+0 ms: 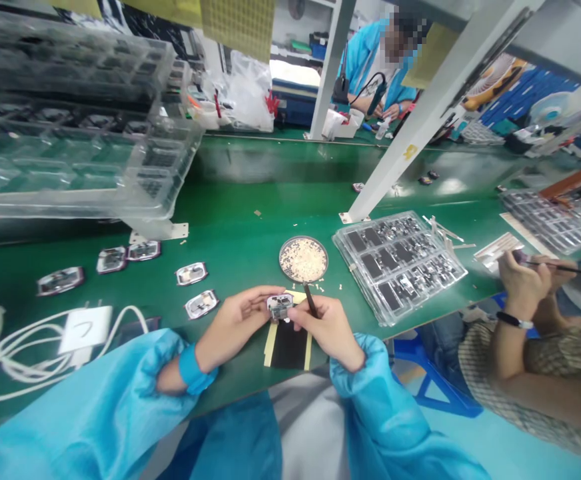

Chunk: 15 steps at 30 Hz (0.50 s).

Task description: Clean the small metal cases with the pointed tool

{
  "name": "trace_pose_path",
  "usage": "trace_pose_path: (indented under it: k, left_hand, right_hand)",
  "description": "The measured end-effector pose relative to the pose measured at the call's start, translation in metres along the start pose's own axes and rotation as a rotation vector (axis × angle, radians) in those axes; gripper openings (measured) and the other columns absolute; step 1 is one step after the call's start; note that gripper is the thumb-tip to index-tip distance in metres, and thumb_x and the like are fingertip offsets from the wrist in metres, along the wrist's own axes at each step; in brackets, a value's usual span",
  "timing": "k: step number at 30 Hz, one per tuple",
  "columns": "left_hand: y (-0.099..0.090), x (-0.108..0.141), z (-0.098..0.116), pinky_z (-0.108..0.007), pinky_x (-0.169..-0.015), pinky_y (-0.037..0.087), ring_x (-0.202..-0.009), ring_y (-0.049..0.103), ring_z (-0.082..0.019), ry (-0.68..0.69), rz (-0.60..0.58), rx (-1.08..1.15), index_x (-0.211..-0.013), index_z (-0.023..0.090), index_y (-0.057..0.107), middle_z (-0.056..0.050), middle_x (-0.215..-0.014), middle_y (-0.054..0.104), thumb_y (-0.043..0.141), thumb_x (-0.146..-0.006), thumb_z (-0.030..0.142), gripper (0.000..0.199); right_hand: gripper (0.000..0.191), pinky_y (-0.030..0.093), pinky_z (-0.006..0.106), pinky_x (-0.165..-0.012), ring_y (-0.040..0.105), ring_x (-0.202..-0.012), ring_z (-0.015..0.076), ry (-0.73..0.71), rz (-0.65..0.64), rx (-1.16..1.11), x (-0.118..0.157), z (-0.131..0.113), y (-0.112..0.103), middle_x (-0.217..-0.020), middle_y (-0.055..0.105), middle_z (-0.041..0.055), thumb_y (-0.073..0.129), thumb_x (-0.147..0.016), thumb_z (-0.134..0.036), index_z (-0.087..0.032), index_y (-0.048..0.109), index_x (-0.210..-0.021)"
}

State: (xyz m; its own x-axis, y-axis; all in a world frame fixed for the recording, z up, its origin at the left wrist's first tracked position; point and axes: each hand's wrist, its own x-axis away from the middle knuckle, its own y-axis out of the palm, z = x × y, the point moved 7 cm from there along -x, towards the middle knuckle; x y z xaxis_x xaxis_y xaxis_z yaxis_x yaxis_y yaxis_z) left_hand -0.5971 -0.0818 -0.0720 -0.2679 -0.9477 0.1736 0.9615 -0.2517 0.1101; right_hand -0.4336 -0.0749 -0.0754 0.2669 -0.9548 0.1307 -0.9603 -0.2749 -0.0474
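Past one black pad [290, 348] at bottom centre, a person's left hand [233, 323] grips a small, rounded, dark-edged device [280, 306], silvery parts exposed, at mid-frame; the right hand [333, 327] pinches one slim dark tool [311, 301]. Five similar devices [201, 304] lie left on the green surface [240, 230]. Beyond are one round dish [298, 281] of pale bits and, right of centre, one filled clear tray [361, 281].
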Motion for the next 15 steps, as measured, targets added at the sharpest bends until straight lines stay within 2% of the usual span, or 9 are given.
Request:
trace_pose_path:
  k: [2,9,15]
  left_hand:
    - [0.0009,0.0013,-0.0001,-0.034,-0.100,0.052,-0.114,0.068,-0.025,0.025,-0.016,-0.007,-0.123,0.017,0.067,-0.010,-0.122,0.073,0.069,-0.085,0.026,0.039]
    - [-0.0002,0.0047,-0.0045,-0.036,-0.100,0.054,-0.117,0.066,-0.027,0.078,-0.036,-0.117,-0.130,0.019,0.064,-0.011,-0.130,0.069,0.066,-0.090,0.027,0.041]
    - [-0.0017,0.0053,-0.0055,-0.032,-0.079,0.060,-0.089,0.071,-0.022,0.109,0.020,-0.270,-0.130,0.021,0.066,-0.008,-0.109,0.075,0.071,-0.086,0.030,0.045]
  right_hand:
    - [0.026,0.046,0.023,-0.055,0.059,-0.055,0.0135,0.006,0.018,0.016,-0.0006,0.0022,0.0010,-0.058,0.068,0.0017,0.077,-0.079,-0.037,-0.016,0.071,-0.065]
    - [0.022,0.045,0.022,-0.055,0.059,-0.056,0.0131,0.024,0.067,-0.017,0.0006,0.0047,-0.0011,-0.059,0.067,0.0015,0.076,-0.079,-0.033,-0.015,0.070,-0.067]
    - [0.024,0.043,0.022,-0.055,0.058,-0.055,0.0130,0.027,0.082,-0.035,0.0001,0.0044,-0.0021,-0.058,0.065,0.0012,0.076,-0.079,-0.033,-0.016,0.068,-0.065]
